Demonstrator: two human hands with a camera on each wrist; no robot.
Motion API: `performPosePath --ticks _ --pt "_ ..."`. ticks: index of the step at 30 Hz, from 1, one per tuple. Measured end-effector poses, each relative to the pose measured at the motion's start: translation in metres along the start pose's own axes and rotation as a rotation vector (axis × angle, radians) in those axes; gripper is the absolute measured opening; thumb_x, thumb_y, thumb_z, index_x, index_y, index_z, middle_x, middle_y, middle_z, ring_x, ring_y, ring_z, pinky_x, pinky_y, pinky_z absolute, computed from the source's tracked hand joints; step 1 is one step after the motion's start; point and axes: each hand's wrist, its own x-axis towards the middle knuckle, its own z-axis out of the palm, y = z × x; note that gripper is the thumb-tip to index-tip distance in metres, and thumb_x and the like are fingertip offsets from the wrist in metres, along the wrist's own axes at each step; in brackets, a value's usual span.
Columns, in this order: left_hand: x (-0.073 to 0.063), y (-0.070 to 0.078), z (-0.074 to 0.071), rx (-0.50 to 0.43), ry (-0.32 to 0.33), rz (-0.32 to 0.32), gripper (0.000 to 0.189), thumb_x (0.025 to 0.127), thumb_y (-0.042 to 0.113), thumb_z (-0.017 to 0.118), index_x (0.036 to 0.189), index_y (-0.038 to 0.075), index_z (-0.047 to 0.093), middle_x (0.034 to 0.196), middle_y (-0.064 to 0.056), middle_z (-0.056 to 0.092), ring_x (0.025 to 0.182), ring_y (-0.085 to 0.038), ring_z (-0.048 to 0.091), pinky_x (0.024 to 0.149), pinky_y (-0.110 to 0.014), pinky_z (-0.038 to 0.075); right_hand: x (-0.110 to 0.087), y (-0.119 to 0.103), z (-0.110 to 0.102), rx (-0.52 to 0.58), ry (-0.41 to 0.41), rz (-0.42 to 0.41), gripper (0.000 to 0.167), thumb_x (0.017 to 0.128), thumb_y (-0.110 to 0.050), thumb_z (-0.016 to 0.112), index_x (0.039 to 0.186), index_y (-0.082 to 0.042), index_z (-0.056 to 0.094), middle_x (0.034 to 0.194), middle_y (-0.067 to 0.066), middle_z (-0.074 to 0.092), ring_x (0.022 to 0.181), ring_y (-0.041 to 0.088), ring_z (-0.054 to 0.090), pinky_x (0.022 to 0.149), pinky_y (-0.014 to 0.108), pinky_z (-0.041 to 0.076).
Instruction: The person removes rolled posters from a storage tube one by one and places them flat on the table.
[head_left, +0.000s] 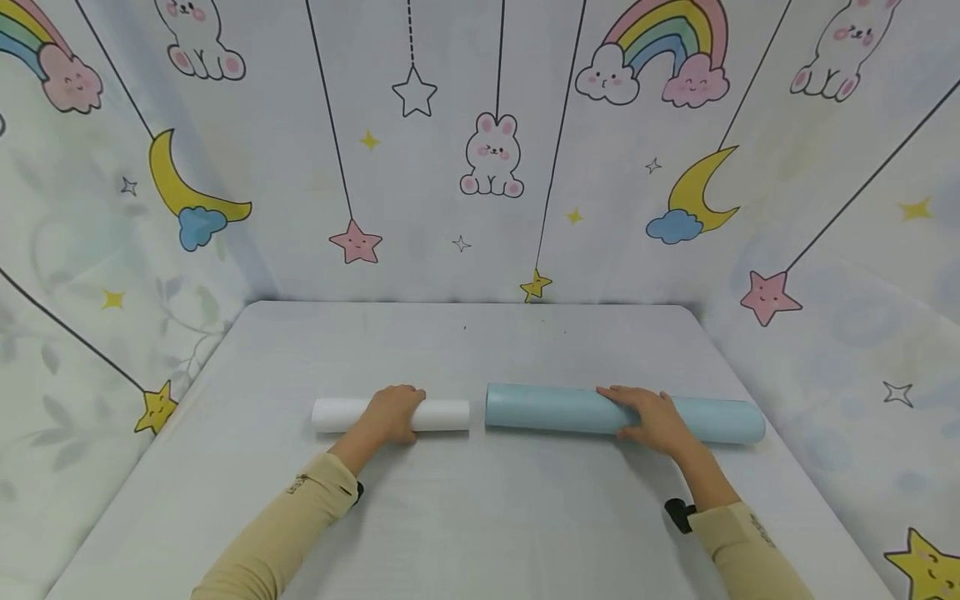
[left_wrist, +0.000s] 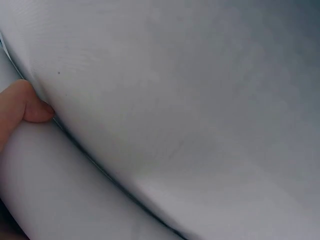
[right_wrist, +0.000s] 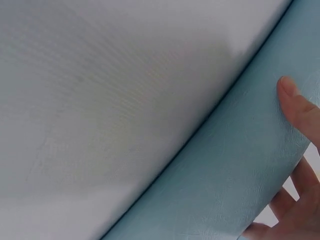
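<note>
A white roll [head_left: 447,415] lies sideways on the white table, left of the middle in the head view. My left hand [head_left: 392,413] grips it from above near its centre; in the left wrist view the thumb [left_wrist: 36,109] presses against its near side. To the right lies a longer, thicker light-blue roll [head_left: 547,408], nearly in line with the white one, a small gap between their ends. Across the blue roll's middle, my right hand [head_left: 657,422] holds it, thumb [right_wrist: 300,110] on the near face and fingers spread over the far side in the right wrist view.
The white tabletop [head_left: 480,517] extends in front of and behind both rolls. Its back edge meets a wall cloth [head_left: 420,183] printed with rabbits, stars, moons and rainbows, which also rises along both sides. A black strap piece [head_left: 680,515] shows at the right wrist.
</note>
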Motion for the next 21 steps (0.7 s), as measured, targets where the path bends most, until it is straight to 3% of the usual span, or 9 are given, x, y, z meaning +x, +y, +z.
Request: performPosePath --ticks 11,21 --pt "0.000 0.000 0.001 0.009 0.004 0.002 0.051 0.061 0.018 0.084 0.103 0.003 0.060 0.098 -0.012 0.062 0.088 -0.030 0.059 0.074 -0.042 0.048 0.022 0.011 -0.005 -0.068 -0.002 0.086 0.076 0.065 -0.010 0.080 0.134 -0.011 0.048 0.130 0.022 0.048 0.119 0.044 0.041 0.089 0.071 0.021" --pt "0.001 -0.002 0.002 0.015 0.010 -0.003 0.051 0.060 0.018 0.085 0.103 0.004 0.060 0.098 -0.011 0.062 0.087 -0.030 0.059 0.073 -0.042 0.048 0.047 0.024 -0.011 -0.189 -0.037 0.218 0.076 0.076 -0.014 0.073 0.141 -0.011 0.034 0.136 0.028 0.036 0.123 0.053 0.026 0.085 0.076 0.019"
